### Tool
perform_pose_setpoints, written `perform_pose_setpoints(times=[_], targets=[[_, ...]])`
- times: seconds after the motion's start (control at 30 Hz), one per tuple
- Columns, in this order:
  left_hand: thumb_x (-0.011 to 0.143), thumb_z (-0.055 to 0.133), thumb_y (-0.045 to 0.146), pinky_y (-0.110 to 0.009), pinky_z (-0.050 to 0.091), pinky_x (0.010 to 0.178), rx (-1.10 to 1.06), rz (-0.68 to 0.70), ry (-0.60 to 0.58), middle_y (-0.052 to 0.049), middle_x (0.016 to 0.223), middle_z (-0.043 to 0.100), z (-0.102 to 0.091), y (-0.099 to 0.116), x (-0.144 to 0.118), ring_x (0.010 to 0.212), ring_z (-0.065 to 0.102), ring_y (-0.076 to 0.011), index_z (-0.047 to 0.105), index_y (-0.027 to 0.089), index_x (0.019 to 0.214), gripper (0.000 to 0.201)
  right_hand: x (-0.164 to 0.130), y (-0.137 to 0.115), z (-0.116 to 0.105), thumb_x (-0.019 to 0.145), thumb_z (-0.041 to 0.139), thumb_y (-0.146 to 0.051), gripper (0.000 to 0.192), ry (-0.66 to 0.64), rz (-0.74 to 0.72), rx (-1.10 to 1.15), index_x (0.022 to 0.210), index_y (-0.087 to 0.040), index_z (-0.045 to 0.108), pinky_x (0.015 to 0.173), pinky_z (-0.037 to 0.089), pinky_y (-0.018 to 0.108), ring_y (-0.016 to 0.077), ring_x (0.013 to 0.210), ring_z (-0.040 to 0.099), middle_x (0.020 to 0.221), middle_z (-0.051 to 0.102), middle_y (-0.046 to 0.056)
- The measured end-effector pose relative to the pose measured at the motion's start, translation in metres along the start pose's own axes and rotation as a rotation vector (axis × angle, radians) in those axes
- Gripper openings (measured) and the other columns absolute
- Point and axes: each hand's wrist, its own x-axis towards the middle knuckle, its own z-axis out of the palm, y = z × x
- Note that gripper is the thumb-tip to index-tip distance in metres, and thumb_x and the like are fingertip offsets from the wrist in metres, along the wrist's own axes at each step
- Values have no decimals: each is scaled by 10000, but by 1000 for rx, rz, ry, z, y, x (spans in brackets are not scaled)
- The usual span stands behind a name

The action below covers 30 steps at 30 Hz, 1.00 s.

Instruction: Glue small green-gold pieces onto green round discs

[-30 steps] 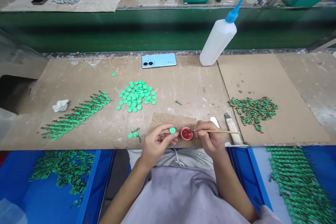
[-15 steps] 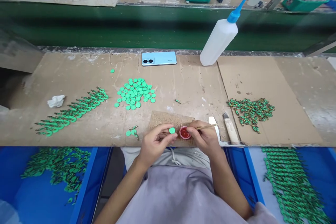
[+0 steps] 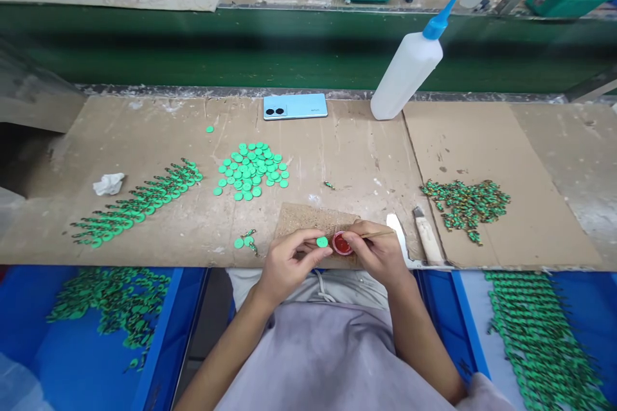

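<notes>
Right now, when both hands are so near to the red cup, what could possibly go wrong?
The right hand holds a thin stick right by the open red cup; a bump might tip the cup and spill its contents. The left hand pinches a small green disc close beside it, so the disc might slip free or get smeared with red.

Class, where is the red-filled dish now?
In the head view, the red-filled dish is slightly right of centre, on the brown board, between the left hand and the right hand.

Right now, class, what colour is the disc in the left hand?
The disc is bright green, shown in the head view.
</notes>
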Motion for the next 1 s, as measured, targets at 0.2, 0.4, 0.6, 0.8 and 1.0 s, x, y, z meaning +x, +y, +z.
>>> perform_pose_setpoints(times=[0.2,0.4,0.6,0.8,1.0], targets=[[882,821,327,-183,660,668,18,39,3,-53,860,828,0,2,2,728,797,-157,790,174,1025,211,-4,3,0,1031,622,-275,261,76,17,76,796,-211,716,549,522,272,161,581,668,672,718,19],[846,849,423,-172,624,607,21,52,-30,-48,763,801,-1,0,0,644,754,-138,798,163,972,294,-19,1,0,1092,503,-358,267,296,6,226,912,-224,648,527,441,282,148,548,543,670,568,-13],[851,822,512,-223,628,595,12,-17,-108,-74,755,794,-3,1,-3,657,760,-172,800,145,987,392,-21,-15,8,1056,550,-271,159,190,-112,361,957,-218,663,547,442,306,168,571,553,682,596,11],[880,805,470,-250,656,619,19,25,-146,-99,878,828,-4,1,-3,669,761,-165,816,161,1006,334,-15,-18,10,1064,500,-232,190,76,-164,286,945,-217,648,540,466,296,177,598,598,679,601,18],[883,815,417,-219,631,588,55,49,-145,-91,871,829,-4,3,-3,678,755,-154,822,170,1035,291,-15,-18,11,1059,493,-228,190,43,-169,255,944,-215,644,548,474,302,182,606,605,689,614,28]])
